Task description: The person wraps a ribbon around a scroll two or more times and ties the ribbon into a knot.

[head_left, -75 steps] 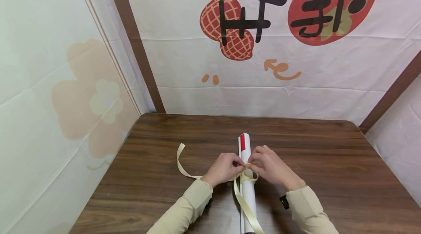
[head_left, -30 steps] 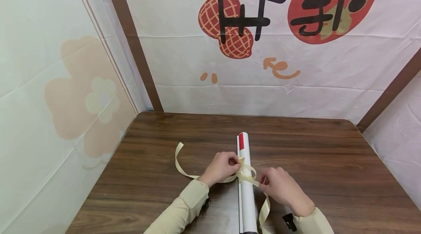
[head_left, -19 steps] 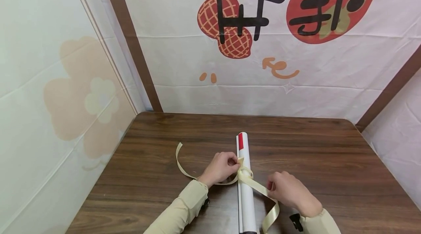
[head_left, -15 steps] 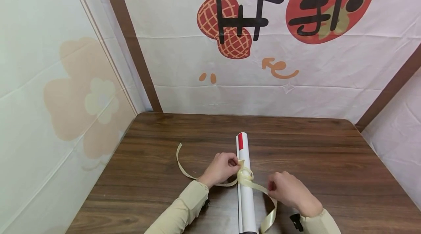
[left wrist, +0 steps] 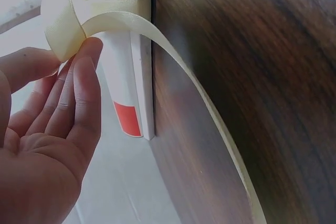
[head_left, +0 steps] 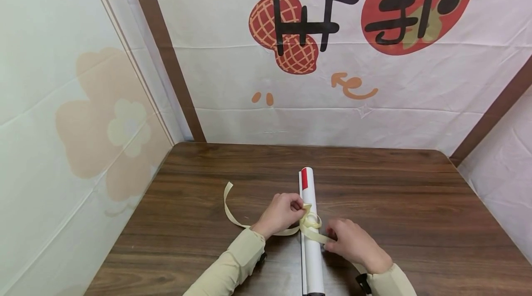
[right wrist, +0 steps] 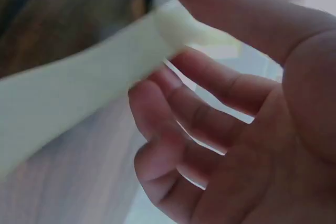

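A white paper roll [head_left: 313,259] with a red patch near its far end lies lengthwise on the table. A cream ribbon [head_left: 311,236] is wound round it, with loops above the roll. My left hand [head_left: 280,213] pinches a folded loop of the ribbon [left wrist: 65,30] between thumb and fingertips, seen closely in the left wrist view. To the right of the roll, my right hand [head_left: 353,243] has the other length of ribbon [right wrist: 84,87] between its thumb and bent fingers; this view is blurred. The ribbon's tail behind the right hand is mostly hidden.
The wooden table [head_left: 232,162] has rounded far corners. A loose ribbon end [head_left: 227,199] curls on it to the left. A printed white cloth [head_left: 241,125] hangs behind the table, with more cloth at both sides.
The right hand first drew a ribbon length out to the right, then came back left toward the roll. The left hand moved slightly left from the knot and keeps pinching its loop.
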### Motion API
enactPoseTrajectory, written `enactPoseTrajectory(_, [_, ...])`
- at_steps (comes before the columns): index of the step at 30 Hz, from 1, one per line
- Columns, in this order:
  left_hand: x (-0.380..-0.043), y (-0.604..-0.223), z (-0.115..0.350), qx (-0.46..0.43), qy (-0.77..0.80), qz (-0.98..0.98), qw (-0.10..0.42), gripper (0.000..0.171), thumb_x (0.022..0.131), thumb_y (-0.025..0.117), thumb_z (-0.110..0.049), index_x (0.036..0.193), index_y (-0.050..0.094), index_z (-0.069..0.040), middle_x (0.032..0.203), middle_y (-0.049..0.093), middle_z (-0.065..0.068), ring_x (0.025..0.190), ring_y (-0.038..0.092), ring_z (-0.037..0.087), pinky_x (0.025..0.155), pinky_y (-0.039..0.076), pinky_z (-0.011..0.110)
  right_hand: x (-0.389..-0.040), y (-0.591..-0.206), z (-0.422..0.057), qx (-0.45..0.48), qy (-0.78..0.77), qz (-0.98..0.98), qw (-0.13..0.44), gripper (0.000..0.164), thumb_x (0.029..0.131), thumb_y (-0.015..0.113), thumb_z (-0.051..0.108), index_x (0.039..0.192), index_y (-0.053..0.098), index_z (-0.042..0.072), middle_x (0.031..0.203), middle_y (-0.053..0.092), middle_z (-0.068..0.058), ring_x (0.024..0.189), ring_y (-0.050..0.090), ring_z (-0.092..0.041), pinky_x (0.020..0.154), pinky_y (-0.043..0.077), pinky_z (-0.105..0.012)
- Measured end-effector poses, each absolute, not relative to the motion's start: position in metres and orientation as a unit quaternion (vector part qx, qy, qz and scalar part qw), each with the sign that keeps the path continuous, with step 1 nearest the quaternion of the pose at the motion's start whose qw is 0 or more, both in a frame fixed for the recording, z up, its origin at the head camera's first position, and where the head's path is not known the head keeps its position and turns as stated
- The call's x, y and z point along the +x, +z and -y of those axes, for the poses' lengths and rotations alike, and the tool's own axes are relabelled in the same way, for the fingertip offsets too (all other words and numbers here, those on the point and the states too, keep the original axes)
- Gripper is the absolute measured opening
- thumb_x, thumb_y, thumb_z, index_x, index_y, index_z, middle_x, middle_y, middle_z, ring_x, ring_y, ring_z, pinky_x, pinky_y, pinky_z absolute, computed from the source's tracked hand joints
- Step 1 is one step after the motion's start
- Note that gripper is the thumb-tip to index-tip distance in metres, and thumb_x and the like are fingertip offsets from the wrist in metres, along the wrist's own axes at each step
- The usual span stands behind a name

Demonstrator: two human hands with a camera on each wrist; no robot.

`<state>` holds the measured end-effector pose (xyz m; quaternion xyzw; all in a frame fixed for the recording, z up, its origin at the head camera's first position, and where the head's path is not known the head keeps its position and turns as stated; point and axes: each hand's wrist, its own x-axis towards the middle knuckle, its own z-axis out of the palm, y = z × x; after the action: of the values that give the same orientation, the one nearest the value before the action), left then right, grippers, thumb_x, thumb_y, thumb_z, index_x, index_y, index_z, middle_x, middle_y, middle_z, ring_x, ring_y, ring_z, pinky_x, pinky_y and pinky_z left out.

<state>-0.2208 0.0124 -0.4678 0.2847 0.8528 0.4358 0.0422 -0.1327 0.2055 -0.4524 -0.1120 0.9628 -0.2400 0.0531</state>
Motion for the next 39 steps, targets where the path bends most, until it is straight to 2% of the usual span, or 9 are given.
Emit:
enactPoseTrajectory(5, [-0.22,-0.466,-0.012,0.281,0.439,-0.851,0.054,0.004,0.083,0.07,-0.009,0.08,0.068,-0.008,0.073,0.069,0.0,0.063,0.056,-0.002,0.06,0.048,0.015,-0.133,-0.455,-0.205,-0.123,-0.239,-0.963,0.033,0.016,0.078,0.073,0.012,0.07,0.062,0.02,0.063,0.055,0.013,0.056,0.046,-0.001,0.052,0.039,-0.022])
enactPoseTrajectory(15, [-0.22,-0.464,-0.013,0.285,0.449,-0.845,0.061,0.005,0.079,0.069,-0.007,0.083,0.068,-0.004,0.074,0.07,0.002,0.064,0.056,0.0,0.06,0.047,0.016,-0.142,-0.441,-0.201,-0.114,-0.288,-0.951,-0.012,0.014,0.081,0.075,0.012,0.072,0.065,0.018,0.062,0.058,0.013,0.055,0.047,0.003,0.053,0.04,-0.018])
enactPoseTrajectory(24, [-0.219,-0.465,-0.012,0.281,0.445,-0.849,0.052,0.004,0.078,0.068,-0.005,0.082,0.069,-0.006,0.074,0.069,0.001,0.064,0.054,-0.002,0.061,0.047,0.015,-0.15,-0.443,-0.189,-0.134,-0.306,-0.941,-0.051,0.018,0.084,0.073,0.017,0.068,0.065,0.02,0.062,0.057,0.015,0.057,0.044,0.004,0.054,0.039,-0.017])
enactPoseTrajectory(31, [-0.216,-0.465,-0.012,0.278,0.436,-0.855,0.041,0.007,0.078,0.069,-0.004,0.081,0.069,-0.01,0.072,0.066,-0.003,0.061,0.051,-0.003,0.058,0.045,0.014,-0.155,-0.445,-0.182,-0.076,-0.295,-0.95,-0.067,0.028,0.075,0.077,0.012,0.054,0.06,0.02,0.071,0.051,0.006,0.069,0.045,-0.007,0.064,0.039,-0.023])
enactPoseTrajectory(39, [-0.213,-0.465,-0.012,0.282,0.434,-0.855,0.04,0.005,0.079,0.069,-0.006,0.082,0.07,-0.01,0.071,0.064,-0.005,0.061,0.049,-0.002,0.058,0.043,0.015,-0.162,-0.45,-0.177,-0.014,-0.312,-0.949,-0.05,0.024,0.07,0.07,0.005,0.053,0.055,0.015,0.052,0.048,0.008,0.053,0.043,-0.009,0.051,0.035,-0.023])
